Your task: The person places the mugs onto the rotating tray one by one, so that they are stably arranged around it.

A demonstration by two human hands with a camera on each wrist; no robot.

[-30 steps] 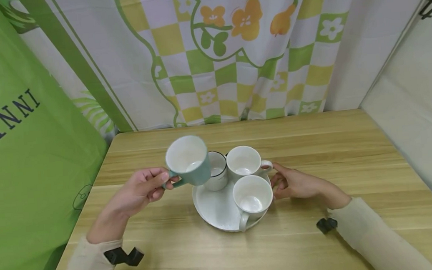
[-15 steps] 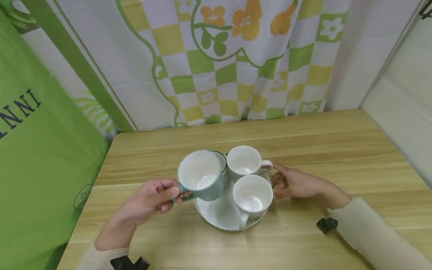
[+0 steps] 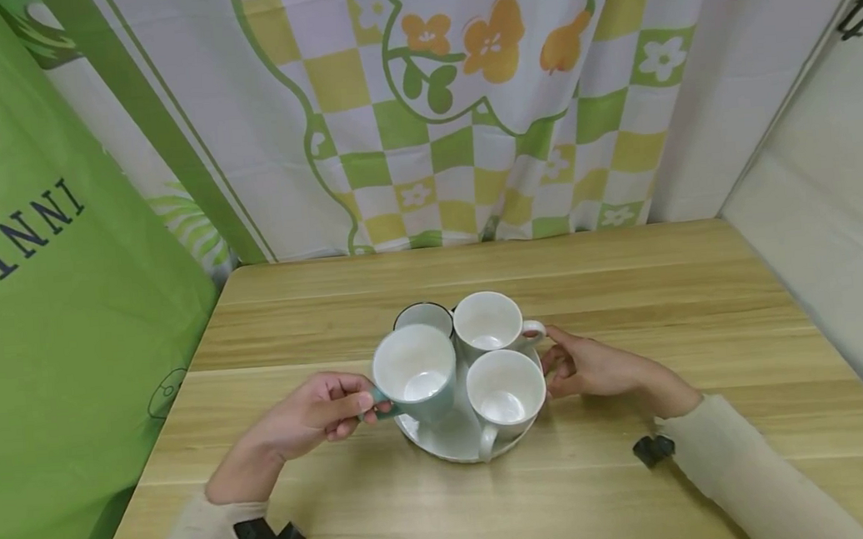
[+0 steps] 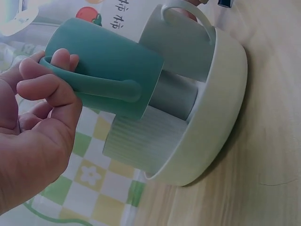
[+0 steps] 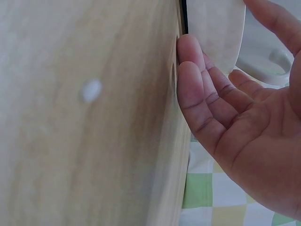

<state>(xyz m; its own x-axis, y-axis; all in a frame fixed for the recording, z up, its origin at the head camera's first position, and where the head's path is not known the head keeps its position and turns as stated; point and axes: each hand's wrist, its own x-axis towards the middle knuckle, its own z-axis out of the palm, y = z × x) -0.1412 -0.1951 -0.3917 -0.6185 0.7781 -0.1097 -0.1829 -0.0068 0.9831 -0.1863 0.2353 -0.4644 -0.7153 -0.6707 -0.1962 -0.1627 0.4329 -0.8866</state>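
Observation:
My left hand (image 3: 321, 412) pinches the handle of a teal mug (image 3: 429, 403) with a white inside. The mug is above the left part of a round white tray (image 3: 444, 448); in the left wrist view its base (image 4: 153, 87) is raised above the tray's deep wall (image 4: 225, 89). Standing in the tray are a black-rimmed mug (image 3: 418, 314), partly hidden behind the teal one, and two white mugs, one at the back (image 3: 486, 320) and one in front (image 3: 506, 389). At the tray's right side, my right hand (image 3: 596, 366) has its relaxed fingers (image 5: 193, 87) against the outer wall.
A wooden table (image 3: 628, 289) carries the tray. Behind it hangs a checked curtain (image 3: 484, 157); green cloth (image 3: 69, 353) hangs at the left and a pale sheet (image 3: 834, 216) at the right. The back white mug's handle (image 3: 532, 329) sticks out toward my right hand.
My left hand has brought the teal mug rightward and toward me, from beside the black-rimmed mug to over the tray's left part. My right hand and the other mugs have stayed put.

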